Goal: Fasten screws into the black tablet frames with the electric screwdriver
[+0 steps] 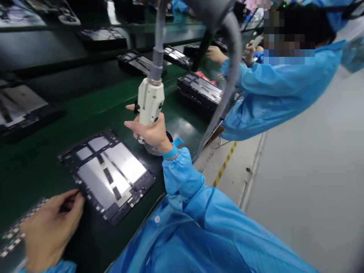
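My right hand (150, 132) is wrapped round a cream-coloured power screwdriver (150, 101) that hangs upright from a grey hose (157, 41); its tip sits over a small round dish (155, 148). In front of me on the green belt (93, 106) lies an open tablet chassis (106, 174) with silver shield plates and black strips. My left hand (51, 231) rests at the chassis's near left corner, fingers curled against its edge. A strip of small parts (17, 231) lies under that hand.
Several more open chassis (199, 89) lie further along the belt. A co-worker in a blue coat (278, 87) leans over the belt at the right, hands on one unit. A second grey hose (230, 76) arcs down between us. Grey floor with a yellow line (224, 165) lies right.
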`<action>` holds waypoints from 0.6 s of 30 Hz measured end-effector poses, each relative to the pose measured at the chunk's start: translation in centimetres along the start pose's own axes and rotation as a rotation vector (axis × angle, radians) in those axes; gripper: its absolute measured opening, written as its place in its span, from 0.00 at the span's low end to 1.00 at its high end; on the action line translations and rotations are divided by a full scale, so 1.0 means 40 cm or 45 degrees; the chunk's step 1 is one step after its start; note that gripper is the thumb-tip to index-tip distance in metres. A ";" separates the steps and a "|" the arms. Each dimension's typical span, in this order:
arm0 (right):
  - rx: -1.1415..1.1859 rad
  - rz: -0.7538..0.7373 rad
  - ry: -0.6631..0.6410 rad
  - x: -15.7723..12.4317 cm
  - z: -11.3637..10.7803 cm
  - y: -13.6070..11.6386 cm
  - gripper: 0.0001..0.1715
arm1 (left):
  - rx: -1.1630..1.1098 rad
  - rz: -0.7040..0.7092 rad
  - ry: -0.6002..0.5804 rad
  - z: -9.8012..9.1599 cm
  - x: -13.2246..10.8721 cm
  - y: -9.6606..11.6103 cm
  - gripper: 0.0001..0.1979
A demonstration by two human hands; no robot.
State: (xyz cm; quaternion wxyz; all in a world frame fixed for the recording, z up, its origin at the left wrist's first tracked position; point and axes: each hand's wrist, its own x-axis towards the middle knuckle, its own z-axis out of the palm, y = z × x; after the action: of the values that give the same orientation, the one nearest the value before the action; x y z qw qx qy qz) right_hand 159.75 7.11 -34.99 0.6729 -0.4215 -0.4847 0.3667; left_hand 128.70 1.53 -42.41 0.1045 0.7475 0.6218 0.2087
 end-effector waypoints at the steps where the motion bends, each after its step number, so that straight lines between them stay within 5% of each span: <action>1: 0.046 -0.021 -0.039 -0.003 0.032 -0.016 0.24 | -0.018 -0.021 0.021 0.007 0.002 0.017 0.16; 9: 0.092 0.108 -0.317 -0.044 0.304 0.004 0.19 | -0.366 -0.040 0.014 -0.002 -0.001 0.031 0.16; 13: -0.025 0.144 -0.328 -0.057 0.348 0.037 0.11 | -0.608 -0.297 0.069 0.000 0.011 0.010 0.16; 18: 0.000 0.179 -0.410 -0.061 0.379 0.047 0.21 | -1.173 -0.607 -0.115 0.003 0.107 0.013 0.22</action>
State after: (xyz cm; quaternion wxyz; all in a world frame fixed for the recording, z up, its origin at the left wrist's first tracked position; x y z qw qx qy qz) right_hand 144.39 8.83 -34.93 0.5593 -0.3901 -0.5556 0.4757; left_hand 129.81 5.62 -41.51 0.4940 0.4699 0.6133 0.3987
